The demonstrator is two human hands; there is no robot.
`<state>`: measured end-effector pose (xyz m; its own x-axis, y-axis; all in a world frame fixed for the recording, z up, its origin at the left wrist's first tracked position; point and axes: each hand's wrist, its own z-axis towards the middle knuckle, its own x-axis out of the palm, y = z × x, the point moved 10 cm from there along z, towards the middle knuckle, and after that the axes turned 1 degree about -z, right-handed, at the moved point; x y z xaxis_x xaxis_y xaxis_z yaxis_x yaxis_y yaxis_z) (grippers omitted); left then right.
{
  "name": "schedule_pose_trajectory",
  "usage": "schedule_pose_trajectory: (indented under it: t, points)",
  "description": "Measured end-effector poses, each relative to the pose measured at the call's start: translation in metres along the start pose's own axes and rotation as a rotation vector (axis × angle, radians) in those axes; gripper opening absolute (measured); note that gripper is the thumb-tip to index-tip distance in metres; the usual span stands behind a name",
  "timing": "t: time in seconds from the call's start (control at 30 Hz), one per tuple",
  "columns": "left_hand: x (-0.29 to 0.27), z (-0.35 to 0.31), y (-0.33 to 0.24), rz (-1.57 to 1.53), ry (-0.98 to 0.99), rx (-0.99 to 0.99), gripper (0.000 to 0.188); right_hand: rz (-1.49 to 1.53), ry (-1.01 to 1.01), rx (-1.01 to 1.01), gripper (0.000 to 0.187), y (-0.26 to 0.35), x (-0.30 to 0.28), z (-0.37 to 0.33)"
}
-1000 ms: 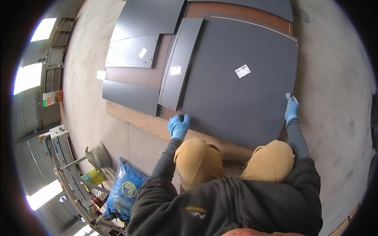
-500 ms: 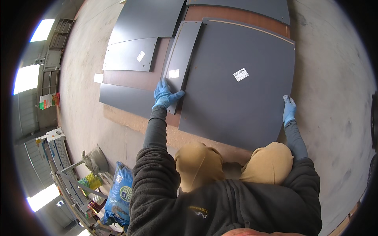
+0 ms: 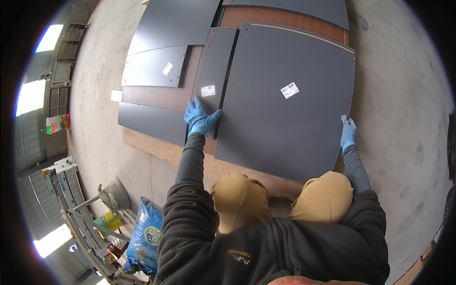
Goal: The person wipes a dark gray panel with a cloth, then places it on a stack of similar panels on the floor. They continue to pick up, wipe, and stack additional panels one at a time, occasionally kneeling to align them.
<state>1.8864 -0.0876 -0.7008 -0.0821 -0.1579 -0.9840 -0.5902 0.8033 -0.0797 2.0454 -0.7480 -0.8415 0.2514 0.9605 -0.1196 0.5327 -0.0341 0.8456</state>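
A narrow dark grey panel (image 3: 214, 61) with a white label lies alongside a large dark grey panel (image 3: 289, 128), a thin dark gap between them. Spread across the narrow panel's near end, my left hand (image 3: 200, 118) in a blue glove has its thumb at the right edge and its fingers toward the left edge. At the right edge of the large panel is my right hand (image 3: 349, 132), also blue-gloved, its fingers curled against that edge. The large panel bears a label, small holes and a pale groove along its far side.
Other grey panels (image 3: 175, 23) lie on brown boards (image 3: 156, 95) beyond and to the left. A chipboard edge (image 3: 156, 147) runs along the near side, by my knees. At lower left stand a blue bag (image 3: 145, 237), a bucket (image 3: 115, 195) and a metal frame (image 3: 83, 223) on the floor.
The narrow panel has shifted slightly left under my left hand and now shows its top more flatly. My right hand has stayed at the large panel's edge.
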Motion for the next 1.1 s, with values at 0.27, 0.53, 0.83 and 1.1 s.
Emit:
schedule_pose_trajectory:
  t: [0.27, 0.53, 0.83, 1.1]
  points:
    - [0.012, -0.020, 0.009, 0.046, 0.039, -0.042, 0.122, -0.082, 0.048, 0.007, 0.064, 0.007, 0.004, -0.006]
    - [0.004, -0.050, -0.016, 0.044, -0.246, 0.314, 0.078, -0.156, -0.020, 0.009, 0.062, 0.013, 0.002, -0.013]
    - [0.035, -0.076, 0.004, 0.009, 0.016, 0.379, 0.100, -0.199, -0.081, -0.019, 0.046, 0.020, 0.000, -0.017]
    - [0.043, -0.091, 0.014, -0.007, 0.021, 0.346, 0.108, -0.192, -0.062, -0.032, 0.046, 0.015, 0.001, -0.008]
